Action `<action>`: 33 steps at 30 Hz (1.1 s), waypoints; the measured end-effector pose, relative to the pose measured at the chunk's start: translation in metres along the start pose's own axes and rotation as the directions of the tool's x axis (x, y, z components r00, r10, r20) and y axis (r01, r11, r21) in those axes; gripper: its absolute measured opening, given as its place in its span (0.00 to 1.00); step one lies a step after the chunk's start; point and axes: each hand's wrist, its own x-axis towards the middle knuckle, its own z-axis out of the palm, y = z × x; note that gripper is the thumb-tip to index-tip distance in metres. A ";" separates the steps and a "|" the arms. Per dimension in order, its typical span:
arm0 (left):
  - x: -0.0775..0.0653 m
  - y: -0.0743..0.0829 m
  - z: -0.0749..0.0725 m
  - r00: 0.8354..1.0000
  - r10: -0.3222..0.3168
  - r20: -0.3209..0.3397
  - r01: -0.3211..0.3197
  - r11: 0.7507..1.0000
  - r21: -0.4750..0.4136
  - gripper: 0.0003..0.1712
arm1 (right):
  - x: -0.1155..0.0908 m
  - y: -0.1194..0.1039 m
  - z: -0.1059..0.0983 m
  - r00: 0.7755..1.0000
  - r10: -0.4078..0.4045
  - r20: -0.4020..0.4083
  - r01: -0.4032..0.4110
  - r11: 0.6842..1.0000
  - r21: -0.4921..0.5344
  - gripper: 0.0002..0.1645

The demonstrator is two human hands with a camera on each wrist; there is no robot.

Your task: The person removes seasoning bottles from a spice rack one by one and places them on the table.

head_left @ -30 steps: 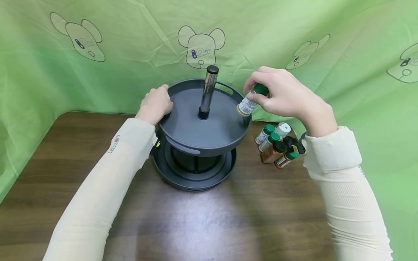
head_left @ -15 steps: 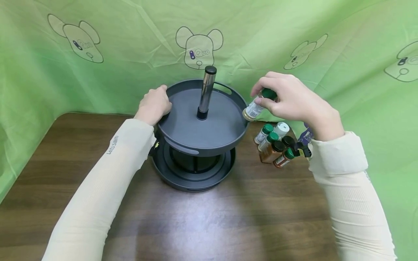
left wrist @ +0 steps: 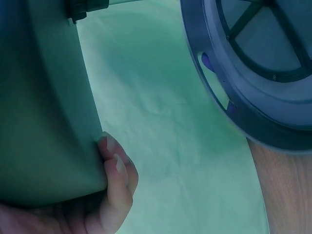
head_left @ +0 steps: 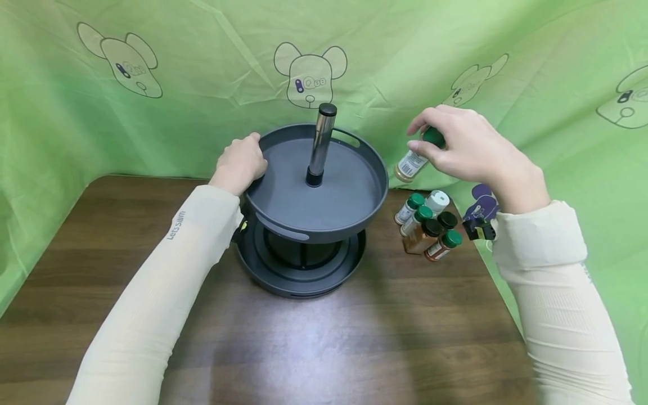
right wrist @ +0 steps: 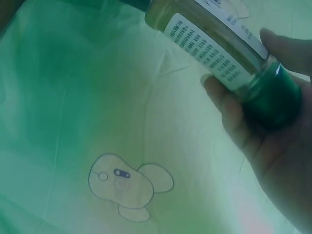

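Note:
My left hand (head_left: 239, 164) grips the left rim of the upper grey tray (head_left: 283, 197) of a two-tier rack. In the left wrist view, its fingers (left wrist: 118, 185) curl round the edge of that tray. A metal post (head_left: 320, 143) with a black cap rises from the tray's middle. My right hand (head_left: 473, 143) holds a spice jar (head_left: 409, 165) by its green lid, tilted with its base down and to the left. The jar hangs in the air just right of the upper tray; the right wrist view shows thumb and fingers round the lid (right wrist: 274, 97).
The rack's lower tray (head_left: 263, 277) sits on the wooden table (head_left: 192, 315). Several spice jars (head_left: 419, 239) with green, white and dark lids stand close together right of the rack, below the right hand. A green cloth (head_left: 212, 112) hangs behind and along the right side.
My right hand has moved to the right with the spice jar, from over the upper tray's right rim to outside it. The left hand has stayed on the tray.

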 end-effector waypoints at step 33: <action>0.003 -0.002 0.001 1.000 0.015 -0.003 -0.015 1.000 0.002 0.35 | -0.007 0.051 0.017 0.889 0.232 0.396 -0.202 0.972 -0.117 0.15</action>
